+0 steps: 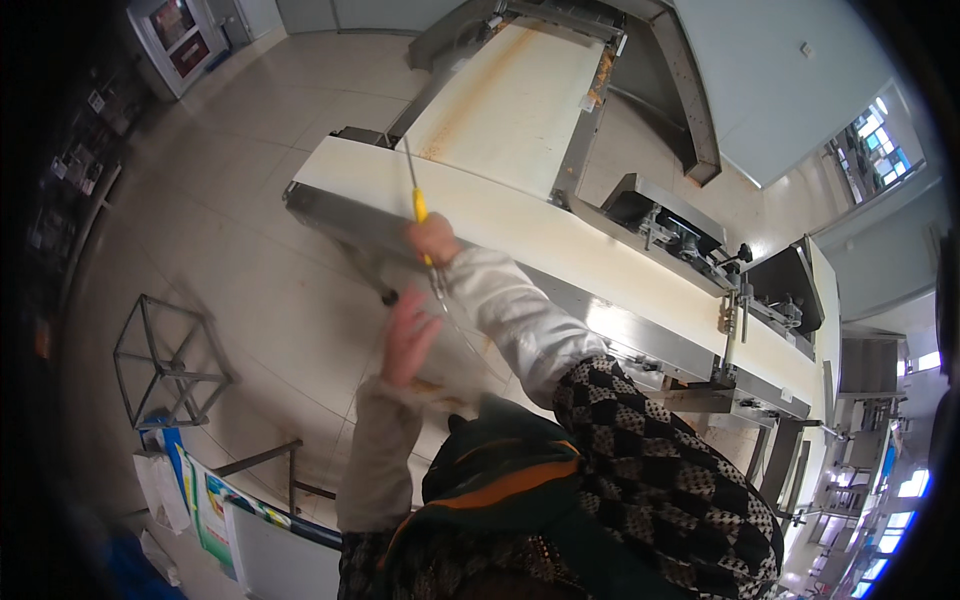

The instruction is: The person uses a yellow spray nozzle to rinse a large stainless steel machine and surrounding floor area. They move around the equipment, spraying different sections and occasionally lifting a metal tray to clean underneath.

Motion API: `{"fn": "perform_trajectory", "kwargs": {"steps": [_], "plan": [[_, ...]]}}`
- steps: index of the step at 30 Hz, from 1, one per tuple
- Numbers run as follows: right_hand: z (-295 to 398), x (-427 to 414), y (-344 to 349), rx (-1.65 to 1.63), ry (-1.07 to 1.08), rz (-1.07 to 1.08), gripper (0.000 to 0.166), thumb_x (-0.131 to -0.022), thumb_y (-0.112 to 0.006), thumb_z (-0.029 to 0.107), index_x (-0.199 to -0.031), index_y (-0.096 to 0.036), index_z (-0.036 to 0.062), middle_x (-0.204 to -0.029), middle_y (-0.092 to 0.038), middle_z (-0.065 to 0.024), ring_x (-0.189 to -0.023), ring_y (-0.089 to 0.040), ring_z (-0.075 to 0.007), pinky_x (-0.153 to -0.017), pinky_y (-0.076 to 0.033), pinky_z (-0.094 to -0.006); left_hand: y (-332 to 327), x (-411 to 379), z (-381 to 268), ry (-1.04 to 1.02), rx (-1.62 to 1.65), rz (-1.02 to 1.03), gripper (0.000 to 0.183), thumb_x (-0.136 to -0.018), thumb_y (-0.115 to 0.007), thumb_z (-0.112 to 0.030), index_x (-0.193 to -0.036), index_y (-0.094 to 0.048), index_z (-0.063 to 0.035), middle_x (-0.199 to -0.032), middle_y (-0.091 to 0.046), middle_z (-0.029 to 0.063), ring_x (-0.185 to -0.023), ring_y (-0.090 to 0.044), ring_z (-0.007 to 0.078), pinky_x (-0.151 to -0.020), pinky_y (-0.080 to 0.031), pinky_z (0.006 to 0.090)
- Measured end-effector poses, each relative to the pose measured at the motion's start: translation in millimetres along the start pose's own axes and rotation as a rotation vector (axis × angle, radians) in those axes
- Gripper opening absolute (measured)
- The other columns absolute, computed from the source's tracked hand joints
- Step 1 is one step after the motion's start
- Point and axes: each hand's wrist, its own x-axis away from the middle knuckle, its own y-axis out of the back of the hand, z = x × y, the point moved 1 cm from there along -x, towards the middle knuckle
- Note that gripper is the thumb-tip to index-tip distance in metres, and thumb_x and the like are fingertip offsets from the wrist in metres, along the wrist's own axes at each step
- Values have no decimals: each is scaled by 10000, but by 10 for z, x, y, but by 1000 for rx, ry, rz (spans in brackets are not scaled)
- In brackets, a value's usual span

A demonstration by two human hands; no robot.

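A long thin metal tool with a yellow handle, perhaps a screwdriver, is in my right hand, which is closed around it above the near edge of a white conveyor belt. Its thin shaft points away from me over the belt. A pale cord or chain hangs from the handle's near end towards my body. My left hand is blurred, lower and to the left over the floor, with its fingers apart and nothing seen in it. White sleeves cover both forearms.
A second, wider belt with orange-brown residue meets the first at its far side. Metal guides and clamps stand along the right. A metal cube frame stands on the floor at left, above a pale tray and bags.
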Motion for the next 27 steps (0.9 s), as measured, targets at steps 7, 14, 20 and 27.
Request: {"fn": "perform_trajectory", "kwargs": {"steps": [7, 14, 20, 27], "plan": [[-24, -484, 73, -21, 153, 1, 342, -782, -540, 288, -610, -567, -7, -515, -565, -117, -467, -577, -248, -460, -458, -350, -69, -664, 49, 160, 384, -86, 428, -838, -533, -64, -1235, -371, -60, -761, -529, 33, -634, -511, 107, -583, -449, 240], [540, -281, -336, -133, 129, 84, 406, -725, -649, 272, -876, -482, -65, -687, -532, -100, -598, -515, -175, -532, -422, -307, 496, -788, -320, 131, 281, -127, 355, -854, -507, -76, -1194, -411, -44, -621, -454, 8, -497, -401, 74, -501, -385, 240], [939, -560, -704, 60, 205, -27, 517, -726, -656, 290, -1011, -410, -65, -828, -572, -153, -720, -575, -210, -614, -462, -331, 1096, -1274, -522, 133, 298, -83, 263, -901, -445, -100, -1159, -433, -47, -642, -428, -13, -536, -380, 66, -524, -372, 234], [1187, -1251, -1221, 270, 162, -346, 400, -749, -611, 270, -943, -471, -50, -780, -589, -266, -759, -580, -404, -690, -454, -435, 2409, -1783, -642, 181, 162, 239, 374, -891, -490, -134, -1250, -416, -59, -975, -591, 78, -849, -563, 129, -716, -462, 257]]}}
